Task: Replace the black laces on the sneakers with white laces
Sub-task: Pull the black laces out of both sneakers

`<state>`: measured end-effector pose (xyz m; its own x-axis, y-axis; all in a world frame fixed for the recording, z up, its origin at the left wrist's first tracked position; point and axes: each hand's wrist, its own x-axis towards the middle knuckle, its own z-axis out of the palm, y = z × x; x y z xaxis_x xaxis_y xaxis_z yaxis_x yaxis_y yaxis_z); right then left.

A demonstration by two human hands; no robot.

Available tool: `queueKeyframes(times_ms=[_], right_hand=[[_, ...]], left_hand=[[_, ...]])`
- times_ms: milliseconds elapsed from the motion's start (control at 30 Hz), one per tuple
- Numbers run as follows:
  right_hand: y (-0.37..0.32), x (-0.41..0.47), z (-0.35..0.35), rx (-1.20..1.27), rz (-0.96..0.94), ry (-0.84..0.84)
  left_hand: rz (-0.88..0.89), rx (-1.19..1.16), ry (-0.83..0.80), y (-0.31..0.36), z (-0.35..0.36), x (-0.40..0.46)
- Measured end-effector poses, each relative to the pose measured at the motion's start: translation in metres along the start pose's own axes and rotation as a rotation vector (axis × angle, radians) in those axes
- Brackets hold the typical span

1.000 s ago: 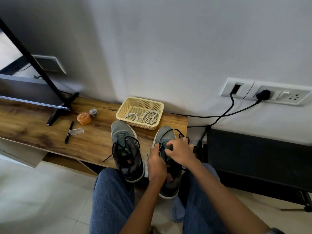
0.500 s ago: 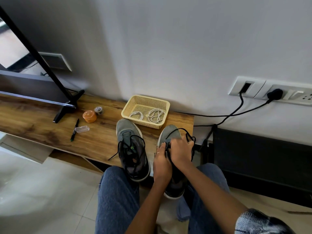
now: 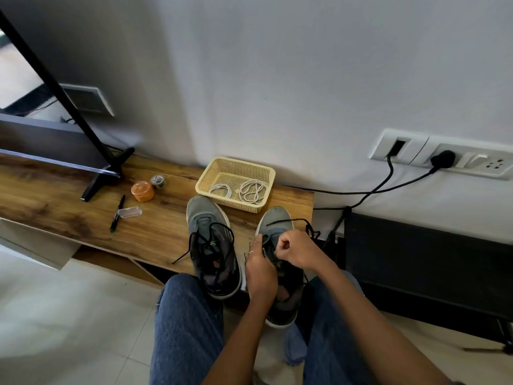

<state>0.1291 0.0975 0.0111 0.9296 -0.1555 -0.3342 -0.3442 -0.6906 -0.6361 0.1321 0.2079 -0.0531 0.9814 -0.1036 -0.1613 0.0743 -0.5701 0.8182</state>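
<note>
Where wall meets tile, a wooden shelf (image 3: 69,215) (basket (image 3: 211,176), sneakers (image 3: 206,218)).

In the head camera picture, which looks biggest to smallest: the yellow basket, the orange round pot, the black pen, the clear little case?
1. Yellow plastic mesh basket
2. Black pen, longest of the rest, though thin
3. Orange round lidded pot and clear plastic case: look alike, not ranked

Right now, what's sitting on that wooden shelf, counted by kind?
Sneakers: 2, left one and right one, which the hands work on
Basket: 1
White lace bundles: 2
Orange container: 1
Small round tin: 1
Pen: 1
Clear case: 1
Total: 9
</note>
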Motion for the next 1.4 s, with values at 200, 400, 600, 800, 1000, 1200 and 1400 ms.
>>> queueKeyframes(times_ms=[200, 400, 600, 800, 1000, 1200, 1400], right_hand=[[0.001, -0.034, -0.020, 0.274, -0.054, -0.136], [0.000, -0.044, -0.025, 0.372, -0.036, -0.145], [0.005, -0.049, -0.026, 0.536, -0.045, -0.215], [0.000, -0.056, -0.029, 0.658, -0.047, -0.213], [-0.002, -0.059, -0.040, 0.456, -0.042, -0.053], [-0.026, -0.074, -0.054, 0.450, -0.111, -0.074], [-0.060, -0.086, -0.072, 0.454, -0.199, -0.054]], left_hand=[[-0.056, -0.003, 0.011, 0.001, 0.001, 0.001], [-0.048, 0.028, 0.009, 0.003, -0.002, -0.002], [-0.050, 0.007, 0.028, 0.006, -0.002, -0.003], [-0.068, 0.002, 0.001, 0.013, -0.004, -0.002], [0.097, -0.057, -0.059, 0.021, -0.025, -0.014], [0.294, -0.262, -0.286, 0.056, -0.075, -0.041], [0.326, -0.299, -0.344, 0.083, -0.103, -0.045]])
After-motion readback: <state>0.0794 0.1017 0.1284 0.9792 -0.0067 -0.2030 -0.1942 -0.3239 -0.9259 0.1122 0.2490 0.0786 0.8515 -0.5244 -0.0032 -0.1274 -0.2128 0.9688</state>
